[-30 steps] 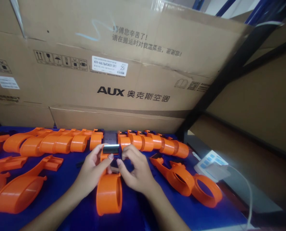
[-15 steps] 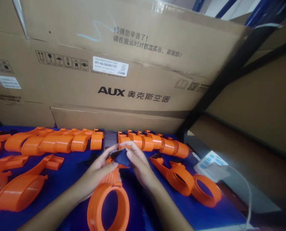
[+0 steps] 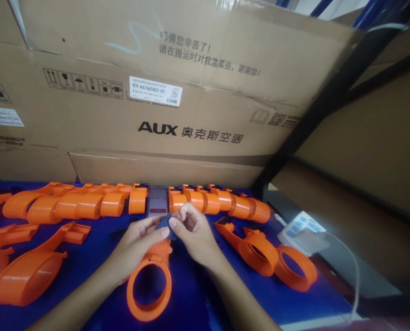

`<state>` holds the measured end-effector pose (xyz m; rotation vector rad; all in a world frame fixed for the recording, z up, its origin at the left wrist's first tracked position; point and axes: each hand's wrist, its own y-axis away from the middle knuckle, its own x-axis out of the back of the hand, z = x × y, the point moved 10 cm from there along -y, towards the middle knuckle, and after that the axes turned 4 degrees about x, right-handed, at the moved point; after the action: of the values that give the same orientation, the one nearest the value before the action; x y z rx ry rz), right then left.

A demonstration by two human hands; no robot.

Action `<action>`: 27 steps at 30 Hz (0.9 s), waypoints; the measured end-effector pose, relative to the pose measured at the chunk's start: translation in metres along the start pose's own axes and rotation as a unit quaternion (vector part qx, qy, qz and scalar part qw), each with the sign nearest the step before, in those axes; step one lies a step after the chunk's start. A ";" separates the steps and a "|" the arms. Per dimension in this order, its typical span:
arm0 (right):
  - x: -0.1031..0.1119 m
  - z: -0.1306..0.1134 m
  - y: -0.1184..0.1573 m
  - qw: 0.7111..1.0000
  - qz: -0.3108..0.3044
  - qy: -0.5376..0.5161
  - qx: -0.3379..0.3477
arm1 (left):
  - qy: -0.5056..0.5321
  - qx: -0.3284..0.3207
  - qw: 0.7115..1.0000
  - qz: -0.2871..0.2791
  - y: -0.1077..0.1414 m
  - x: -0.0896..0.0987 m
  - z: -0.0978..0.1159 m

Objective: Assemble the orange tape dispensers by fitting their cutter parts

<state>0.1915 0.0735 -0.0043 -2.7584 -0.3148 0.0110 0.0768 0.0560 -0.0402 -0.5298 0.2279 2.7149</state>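
Note:
An orange tape dispenser (image 3: 149, 289) hangs in front of me, its round ring lower and its ribbed neck rising to my fingers. My left hand (image 3: 141, 241) is closed around the neck, thumb pressed on a small dark blue piece (image 3: 164, 225) at the upper end. From the other side, my right hand (image 3: 194, 234) pinches that same piece between thumb and curled fingers. How the piece joins the dispenser is hidden by my fingers.
Behind, a row of orange dispensers (image 3: 68, 204) lines the blue table (image 3: 187, 299). A phone (image 3: 158, 202) stands mid-row. More dispensers (image 3: 294, 269) lie right, others (image 3: 35, 271) left. A large carton (image 3: 191, 92) closes the back; a white device (image 3: 303, 232) with cable sits right.
The dispenser's ring has tilted and shifted slightly left and up. The dark blue piece has turned and sits closer against the dispenser's end; my right fingers have curled in.

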 end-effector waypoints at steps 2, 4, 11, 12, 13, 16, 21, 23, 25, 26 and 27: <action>-0.001 -0.001 0.001 1.000 -0.003 -0.001 0.005 | -0.006 -0.003 1.000 0.001 0.000 0.002 0.000; 0.000 -0.004 0.001 1.000 -0.001 0.018 0.014 | -0.002 0.007 1.000 0.001 0.000 0.003 -0.002; 0.002 -0.024 0.002 0.967 -0.049 0.240 0.075 | 0.106 0.032 0.992 0.057 0.005 0.018 0.002; -0.005 -0.026 0.004 0.952 -0.086 0.280 0.089 | 0.125 0.044 0.989 0.060 0.005 0.019 0.003; -0.012 -0.027 0.007 0.937 -0.124 0.312 0.101 | 0.141 0.055 0.987 0.060 0.004 0.020 0.004; -0.028 -0.027 0.016 0.906 -0.196 0.353 0.125 | 0.170 0.068 0.981 0.066 0.004 0.021 0.007; -0.037 -0.018 0.022 0.898 -0.240 0.351 0.112 | 0.193 0.055 0.977 0.073 0.004 0.025 0.010; -0.034 -0.012 0.021 0.904 -0.240 0.342 0.085 | 0.178 0.064 0.980 0.066 0.005 0.026 0.008; -0.027 -0.009 0.017 0.917 -0.221 0.327 0.062 | 0.143 0.069 0.986 0.058 0.006 0.026 0.006; -0.022 -0.008 0.014 0.924 -0.206 0.317 0.053 | 0.114 0.053 0.990 0.068 0.007 0.029 0.009; -0.017 -0.008 0.011 0.932 -0.187 0.306 0.046 | 0.079 0.022 0.993 0.088 0.009 0.033 0.015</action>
<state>0.1783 0.0566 -0.0012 -2.4039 -0.6283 -0.8837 0.0401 0.0615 -0.0385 -0.7460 0.3922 2.8304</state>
